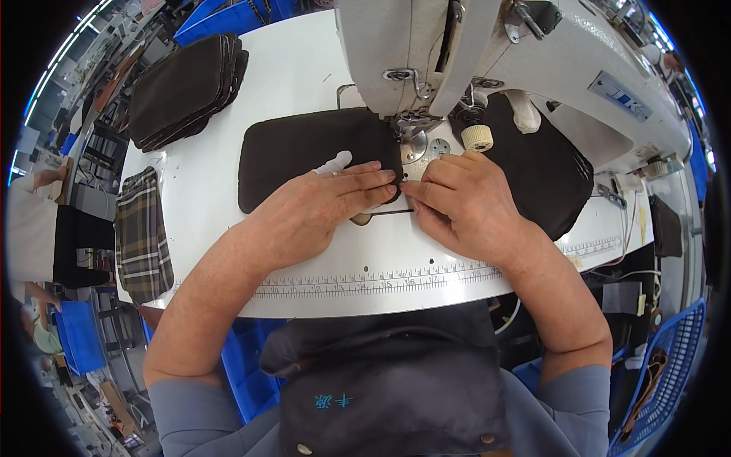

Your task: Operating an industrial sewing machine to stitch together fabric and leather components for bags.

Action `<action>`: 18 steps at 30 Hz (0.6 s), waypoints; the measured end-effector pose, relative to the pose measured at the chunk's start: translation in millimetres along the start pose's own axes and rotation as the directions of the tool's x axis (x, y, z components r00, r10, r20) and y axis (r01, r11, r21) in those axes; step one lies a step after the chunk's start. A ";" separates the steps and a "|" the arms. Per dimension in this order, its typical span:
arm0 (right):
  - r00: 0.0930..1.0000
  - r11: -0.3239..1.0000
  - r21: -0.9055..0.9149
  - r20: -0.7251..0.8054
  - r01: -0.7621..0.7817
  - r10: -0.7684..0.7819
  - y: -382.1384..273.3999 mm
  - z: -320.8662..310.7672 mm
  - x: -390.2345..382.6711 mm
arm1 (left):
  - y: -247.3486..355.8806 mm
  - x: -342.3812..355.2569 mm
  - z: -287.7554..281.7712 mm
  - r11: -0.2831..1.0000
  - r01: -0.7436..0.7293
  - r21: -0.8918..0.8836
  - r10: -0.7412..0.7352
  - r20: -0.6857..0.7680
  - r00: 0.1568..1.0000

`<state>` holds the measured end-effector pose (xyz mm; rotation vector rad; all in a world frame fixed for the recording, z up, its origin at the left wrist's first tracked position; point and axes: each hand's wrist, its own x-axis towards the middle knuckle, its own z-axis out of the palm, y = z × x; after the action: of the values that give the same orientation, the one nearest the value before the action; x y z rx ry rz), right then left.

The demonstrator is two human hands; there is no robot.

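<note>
A dark brown rounded panel [304,141], like leather or coated cloth, lies flat on the sewing machine's white bed. Its right edge is at the needle and presser foot [411,126]. My left hand [327,194] rests on the panel's near right part, fingers stretched out and lying flat, with a white cover [333,164] on one digit. My right hand [464,202] is closed, its fingers curled and the index fingertip and thumb pinching at the panel's near right corner, close to the left fingertips. Whatever lies between those fingertips is mostly hidden.
A stack of dark panels [186,91] sits at the far left, with folded plaid cloth [143,236] nearer. More dark pieces [533,167] lie under the machine arm [579,61]. A ruler strip [365,284] runs along the front edge. A blue basket [670,365] stands at right.
</note>
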<state>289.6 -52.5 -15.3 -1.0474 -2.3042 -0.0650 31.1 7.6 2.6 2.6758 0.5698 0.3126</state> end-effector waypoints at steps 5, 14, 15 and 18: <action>0.999 0.999 -0.040 -0.030 -0.028 0.027 -2.8 1.2 3.0 | -1.9 4.5 -0.7 0.998 -0.008 0.057 0.009 -0.013 1.000; 0.989 0.986 -0.103 0.052 -0.129 0.135 -3.1 -0.6 3.9 | -18.9 18.5 -0.3 0.969 -0.047 0.243 0.061 -0.049 0.997; 0.986 0.983 -0.112 0.065 -0.148 0.156 -3.2 -0.5 3.9 | -20.7 19.8 -0.8 0.951 -0.050 0.306 0.065 -0.039 0.997; 0.980 0.974 -0.148 0.075 -0.170 0.183 -3.6 -0.4 3.4 | -23.5 24.7 0.0 0.957 -0.025 0.289 0.044 -0.059 0.997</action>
<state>285.6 -52.7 -12.4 -1.3484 -2.3009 -0.1138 45.0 38.1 -3.9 2.9687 0.6320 0.3517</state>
